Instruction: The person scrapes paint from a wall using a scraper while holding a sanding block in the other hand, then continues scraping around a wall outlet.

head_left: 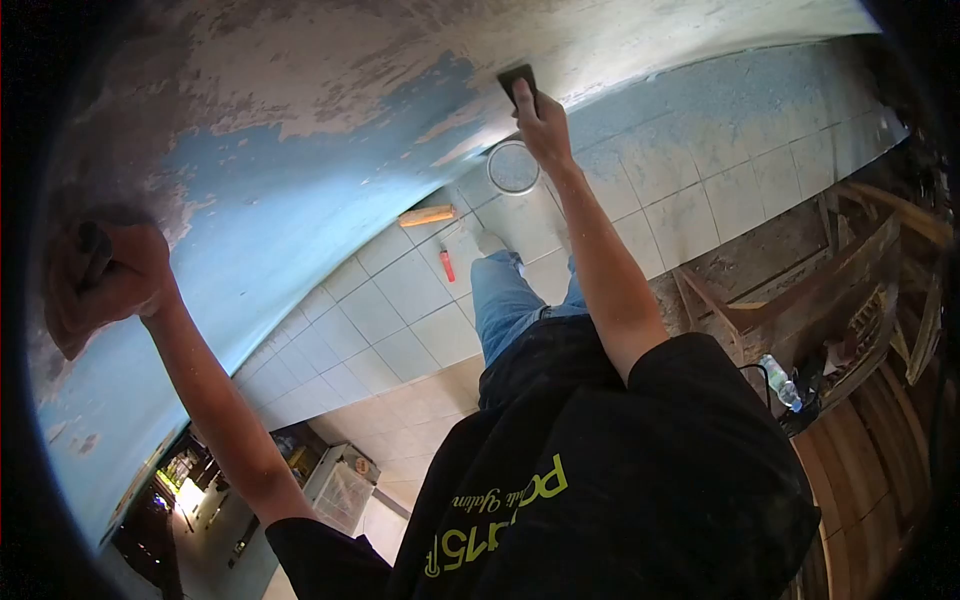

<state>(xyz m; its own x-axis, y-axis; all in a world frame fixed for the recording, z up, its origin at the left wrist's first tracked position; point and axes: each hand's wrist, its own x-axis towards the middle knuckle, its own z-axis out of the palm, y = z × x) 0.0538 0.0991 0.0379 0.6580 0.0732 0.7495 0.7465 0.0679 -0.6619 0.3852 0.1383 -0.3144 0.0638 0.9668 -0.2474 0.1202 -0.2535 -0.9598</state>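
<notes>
My right hand (542, 125) is closed on a dark, flat rectangular piece (516, 84), the thumb lying along it. The piece is held against or very close to the wall (330, 190), whose blue paint is worn to bare, patchy plaster. Far to the left, my left hand (110, 285) is raised at the wall with its fingers curled. A dark shape shows between those fingers, but I cannot make out what it is. Below my right hand, a round white-rimmed container (513, 168) stands on the floor close to the wall.
On the pale tiled floor (405, 355) lie an orange-yellow bar-shaped thing (427, 215) and a small red object (447, 266). Broken wooden furniture (800, 300) and a plastic bottle (782, 384) are at the right. A box-like white unit (340, 490) stands at lower left.
</notes>
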